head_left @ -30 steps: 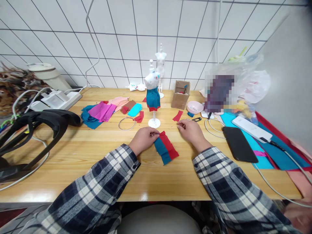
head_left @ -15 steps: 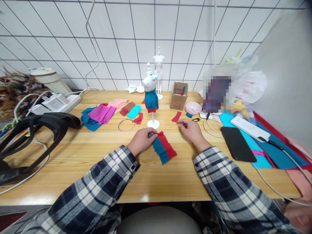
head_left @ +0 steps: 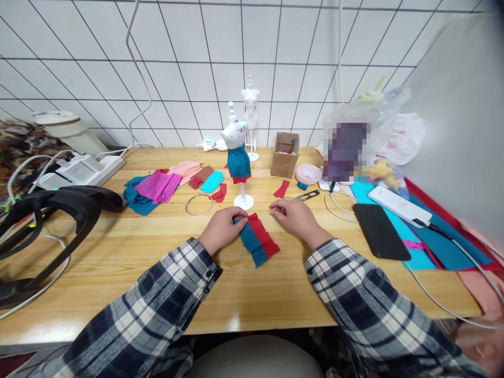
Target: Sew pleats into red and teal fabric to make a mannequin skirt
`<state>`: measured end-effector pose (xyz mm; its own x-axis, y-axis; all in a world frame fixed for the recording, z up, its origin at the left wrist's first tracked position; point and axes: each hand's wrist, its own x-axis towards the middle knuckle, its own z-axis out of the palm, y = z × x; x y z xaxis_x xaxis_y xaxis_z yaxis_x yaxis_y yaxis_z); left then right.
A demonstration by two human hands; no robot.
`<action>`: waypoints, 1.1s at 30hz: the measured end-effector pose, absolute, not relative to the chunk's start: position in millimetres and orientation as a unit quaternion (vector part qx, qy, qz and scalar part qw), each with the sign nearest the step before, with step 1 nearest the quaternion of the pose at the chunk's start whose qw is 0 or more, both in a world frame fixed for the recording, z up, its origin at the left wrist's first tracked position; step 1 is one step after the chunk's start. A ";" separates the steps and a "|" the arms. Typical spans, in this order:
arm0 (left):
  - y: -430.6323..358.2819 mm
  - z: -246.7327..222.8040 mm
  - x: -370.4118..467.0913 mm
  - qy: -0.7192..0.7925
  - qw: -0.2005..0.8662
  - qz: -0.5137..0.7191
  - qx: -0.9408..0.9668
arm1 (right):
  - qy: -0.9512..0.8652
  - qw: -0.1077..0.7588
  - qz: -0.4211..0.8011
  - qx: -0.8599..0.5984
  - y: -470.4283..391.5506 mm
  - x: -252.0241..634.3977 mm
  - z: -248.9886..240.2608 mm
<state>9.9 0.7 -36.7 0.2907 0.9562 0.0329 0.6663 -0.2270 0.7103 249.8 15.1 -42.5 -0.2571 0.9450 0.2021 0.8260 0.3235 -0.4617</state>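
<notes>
A blue and red cloth piece (head_left: 259, 239) hangs from my left hand (head_left: 223, 227), whose thumb and fingers pinch its upper left corner. To the right of the cloth, my right hand (head_left: 295, 216) is held over the table with its fingertips drawn together; whatever they hold, if anything, is too small to make out. Just behind the hands stands a small white mannequin (head_left: 235, 134) on a round base, dressed in a blue skirt (head_left: 239, 164) with a red hem. Small black snips (head_left: 309, 195) lie behind my right hand, near a red scrap (head_left: 281, 189).
Coloured cloths (head_left: 159, 186), a metal ring (head_left: 199, 205) and a black headset strap (head_left: 79, 220) lie to the left. A cardboard box (head_left: 284, 163), a pink bowl (head_left: 308, 174) and a second mannequin (head_left: 250, 100) are at the back. A black phone (head_left: 381, 231) rests at right.
My right hand has moved left, closer to the cloth, uncovering more of the snips. The whole view has shifted slightly; my left hand keeps its hold on the cloth.
</notes>
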 end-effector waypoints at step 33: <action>-10.3 -19.5 18.7 0.489 0.597 0.324 0.548 | -0.764 0.408 0.235 -0.441 -6.4 219.8 -34.2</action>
